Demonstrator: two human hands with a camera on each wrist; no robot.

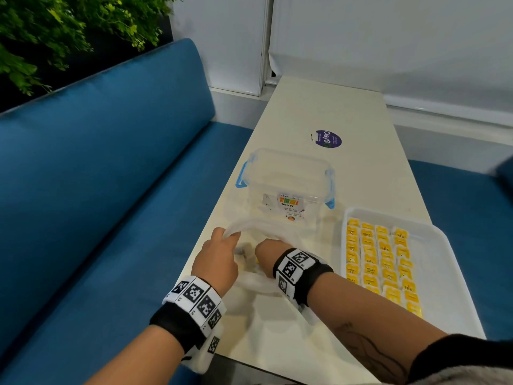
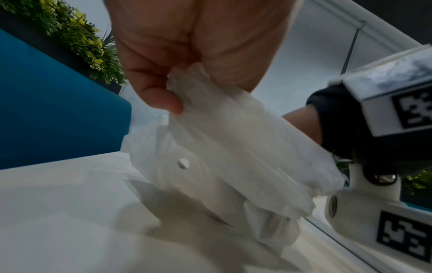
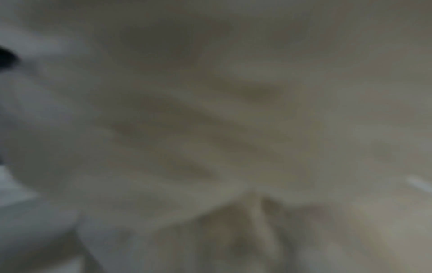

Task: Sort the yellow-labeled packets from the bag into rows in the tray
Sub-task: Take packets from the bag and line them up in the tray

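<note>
I am looking down a long cream table (image 1: 347, 112) that runs away from me toward a pale grey wall (image 1: 388, 37); a blue cushioned bench (image 1: 97, 162) lines its left side, with green foliage (image 1: 55, 29) above the backrest, and more blue seating shows on the right. My left hand (image 1: 216, 259) pinches the rim of a thin translucent white bag (image 1: 258, 226) between thumb and fingers (image 2: 161, 99), lifting that edge off the table; the left wrist view shows the crumpled plastic (image 2: 233, 147) hanging from the pinch down to the tabletop. My right hand (image 1: 268, 252) is pushed into the bag's mouth; its fingers are hidden by the plastic, and the right wrist view is only grey blur, so I cannot tell how far they are curled or whether they hold anything. To the right, near the table's edge, sits a white tray (image 1: 444, 273); yellow-labeled packets (image 1: 380, 262) lie in it in four neat rows filling its left part. Just beyond the bag stands a clear plastic container (image 1: 288, 179) with blue clips; farther along the table lies a round purple sticker (image 1: 328, 139).
</note>
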